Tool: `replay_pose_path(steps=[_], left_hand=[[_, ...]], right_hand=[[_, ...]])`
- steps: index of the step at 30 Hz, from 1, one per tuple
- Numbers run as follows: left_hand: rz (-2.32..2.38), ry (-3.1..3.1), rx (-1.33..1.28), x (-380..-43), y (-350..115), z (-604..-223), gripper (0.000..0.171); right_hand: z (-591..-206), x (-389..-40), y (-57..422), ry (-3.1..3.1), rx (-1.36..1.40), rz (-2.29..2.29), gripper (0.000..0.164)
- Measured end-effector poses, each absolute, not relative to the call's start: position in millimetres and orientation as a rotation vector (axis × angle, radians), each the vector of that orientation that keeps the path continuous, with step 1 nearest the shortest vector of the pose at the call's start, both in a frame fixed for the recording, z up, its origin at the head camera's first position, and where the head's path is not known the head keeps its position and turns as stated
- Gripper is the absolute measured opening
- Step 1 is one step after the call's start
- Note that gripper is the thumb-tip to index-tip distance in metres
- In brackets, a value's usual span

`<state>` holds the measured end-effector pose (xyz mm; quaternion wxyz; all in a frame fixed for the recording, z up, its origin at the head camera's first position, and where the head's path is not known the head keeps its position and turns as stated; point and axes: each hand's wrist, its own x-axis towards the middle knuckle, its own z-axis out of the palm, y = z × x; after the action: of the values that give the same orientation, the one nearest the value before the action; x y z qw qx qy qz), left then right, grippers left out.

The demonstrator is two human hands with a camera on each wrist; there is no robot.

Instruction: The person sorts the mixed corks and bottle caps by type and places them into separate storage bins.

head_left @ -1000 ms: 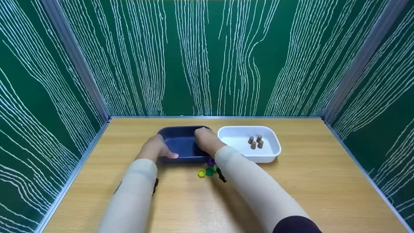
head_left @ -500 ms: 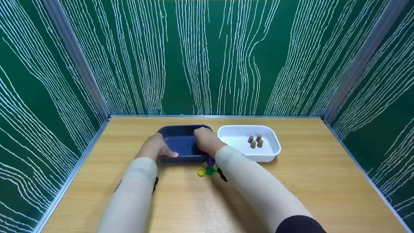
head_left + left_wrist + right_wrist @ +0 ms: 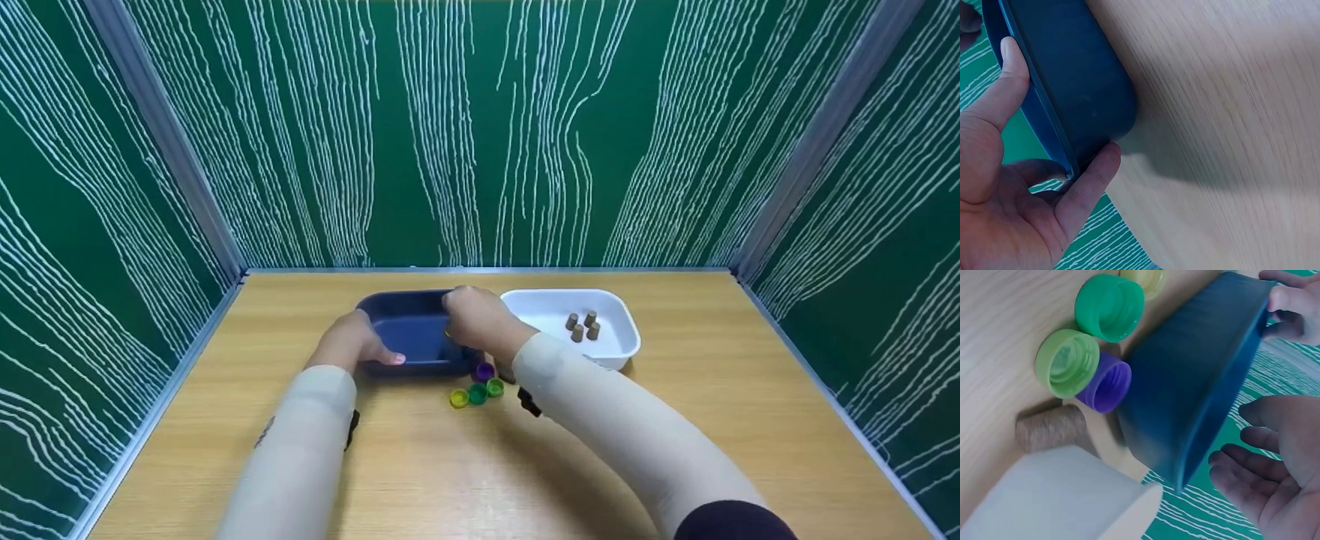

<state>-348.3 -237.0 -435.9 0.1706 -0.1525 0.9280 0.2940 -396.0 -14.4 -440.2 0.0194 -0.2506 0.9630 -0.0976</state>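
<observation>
Gripping the blue tray (image 3: 412,343) by its left end, the left hand (image 3: 346,341) faces the right hand (image 3: 484,319), whose loosely curved fingers (image 3: 1244,489) are parted at the right end; nearby, four bottle caps (image 3: 1092,310) and a cork (image 3: 1053,427) lie on the counter (image 3: 420,465).

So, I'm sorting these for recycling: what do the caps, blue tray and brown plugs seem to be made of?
Caps: most likely plastic, smooth with a slight sheen; ridged threads show inside.
Blue tray: probably plastic, satin, with smooth rounded corners, though coated metal can't be ruled out.
Brown plugs: apparently cork, matt, judging by the mottled, grainy surface.
</observation>
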Motion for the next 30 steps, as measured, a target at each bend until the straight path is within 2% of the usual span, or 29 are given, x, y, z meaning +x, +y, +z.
replay_pose_path(steps=[5,15,30], left_hand=[[0.822,2.642,-0.426,-349.7,-236.4,-438.5,0.121],[0.796,2.673,-0.384,-348.8,-238.8,-438.5,0.120],[0.818,2.639,-0.419,-355.3,-239.5,-444.4,0.119]], right_hand=[[-436.8,-386.3,3.4,3.006,-0.759,-0.365,0.021],[-438.8,-369.5,41.3,3.129,-1.060,-0.372,0.009],[-450.9,-328.9,62.5,3.145,-1.128,-0.476,0.012]])
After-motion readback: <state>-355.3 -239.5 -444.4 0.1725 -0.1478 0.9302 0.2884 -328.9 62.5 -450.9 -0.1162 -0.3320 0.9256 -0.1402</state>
